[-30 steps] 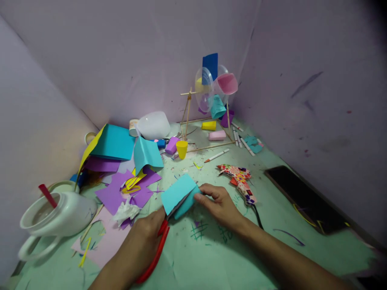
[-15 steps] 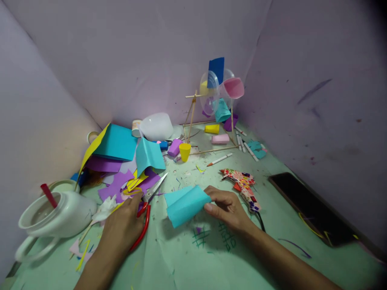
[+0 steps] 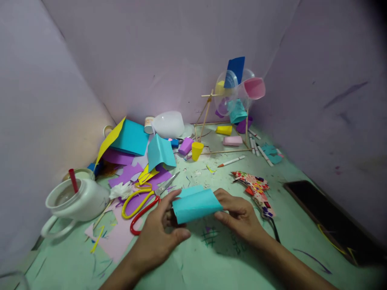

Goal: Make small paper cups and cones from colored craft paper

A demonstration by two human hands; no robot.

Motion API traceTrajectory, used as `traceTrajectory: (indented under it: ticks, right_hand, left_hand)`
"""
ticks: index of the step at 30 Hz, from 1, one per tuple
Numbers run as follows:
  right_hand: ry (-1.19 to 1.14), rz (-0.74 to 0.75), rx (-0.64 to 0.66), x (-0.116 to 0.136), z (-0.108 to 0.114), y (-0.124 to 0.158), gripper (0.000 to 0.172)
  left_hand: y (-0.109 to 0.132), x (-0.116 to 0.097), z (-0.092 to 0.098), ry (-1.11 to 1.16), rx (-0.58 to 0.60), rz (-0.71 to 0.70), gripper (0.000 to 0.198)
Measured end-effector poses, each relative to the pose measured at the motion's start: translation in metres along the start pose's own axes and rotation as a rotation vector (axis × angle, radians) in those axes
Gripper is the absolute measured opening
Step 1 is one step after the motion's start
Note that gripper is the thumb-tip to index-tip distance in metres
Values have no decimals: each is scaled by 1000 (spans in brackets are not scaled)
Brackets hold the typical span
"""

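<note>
A light-blue sheet of paper (image 3: 196,206), curled over into a loose roll, is held above the table. My right hand (image 3: 238,213) pinches its right end between thumb and fingers. At the other end, my left hand (image 3: 161,225) has its thumb and fingers spread apart; the index fingertip reaches the paper's left edge, and whether it presses on it I cannot tell. Scissors (image 3: 144,209) with one yellow and one red handle lie just left of the paper, blades apart.
A flowered glue gun (image 3: 254,187) and a dark phone (image 3: 320,217) lie on the right. Behind stands a stick frame (image 3: 205,117) carrying a wheel with coloured paper cups. Paper scraps (image 3: 128,175) and a white jug (image 3: 87,199) are at the left.
My left hand has left the scissors, which now lie on the table, and moved right to the paper's left end. The view has shifted left; my right hand still holds the paper.
</note>
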State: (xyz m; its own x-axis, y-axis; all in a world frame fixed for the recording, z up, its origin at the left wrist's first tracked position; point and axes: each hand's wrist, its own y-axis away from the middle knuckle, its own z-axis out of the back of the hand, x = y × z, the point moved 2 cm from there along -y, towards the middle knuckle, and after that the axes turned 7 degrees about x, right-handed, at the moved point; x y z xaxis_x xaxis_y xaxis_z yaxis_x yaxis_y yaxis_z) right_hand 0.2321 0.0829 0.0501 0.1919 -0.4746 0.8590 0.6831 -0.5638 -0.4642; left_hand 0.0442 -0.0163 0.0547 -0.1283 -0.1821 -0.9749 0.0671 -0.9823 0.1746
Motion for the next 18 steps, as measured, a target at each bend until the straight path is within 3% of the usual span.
traceTrajectory:
  ticks: [3, 9, 14, 18]
  right_hand:
    - [-15, -81, 30, -2, -3, 2, 17]
    - [-94, -312, 13, -8, -8, 6, 19]
    - [-151, -395, 2, -11, -12, 6, 19]
    - [-144, -408, -8, -10, -12, 5, 17]
  left_hand:
    - [-1, 1, -10, -143, -104, -30, 54]
    - [0, -2, -9, -508, -165, -319, 43]
    - [1, -3, -8, -513, -179, -421, 35]
    - [1, -3, -8, -424, -159, -374, 36]
